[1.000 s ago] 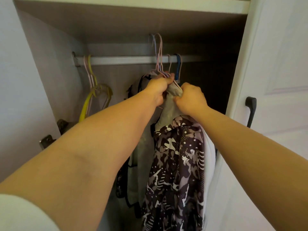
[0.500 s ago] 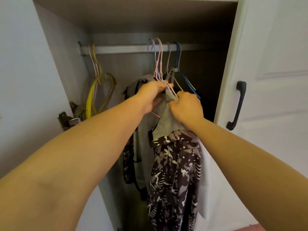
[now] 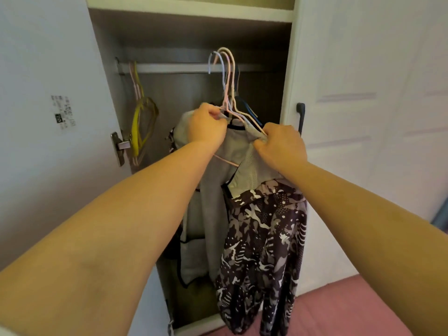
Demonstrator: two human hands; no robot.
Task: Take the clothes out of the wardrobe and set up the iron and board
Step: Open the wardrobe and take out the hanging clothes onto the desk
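Both my arms reach into the open wardrobe (image 3: pixel 288 69). My left hand (image 3: pixel 206 127) and my right hand (image 3: pixel 282 145) grip a bunch of clothes on hangers at the shoulders. The bunch holds a pale grey garment (image 3: pixel 211 202) and a dark patterned garment (image 3: pixel 264 253) that hangs down to the wardrobe's bottom edge. The pink and pale blue hanger hooks (image 3: pixel 225 69) stand in front of the rail (image 3: pixel 169 68), lifted off it. No iron or board is in view.
Yellow and pink empty hangers (image 3: pixel 140 122) hang at the rail's left end. The left door (image 3: pixel 48 117) stands open with a hinge (image 3: pixel 118 144) on its edge. The right door (image 3: pixel 363 117) has a black handle (image 3: pixel 300 117). Pink floor (image 3: pixel 339 311) lies below.
The hanger hooks have come up and off the rail, toward me. My hands have drawn the bunch of clothes back, and my view has pulled away from the wardrobe.
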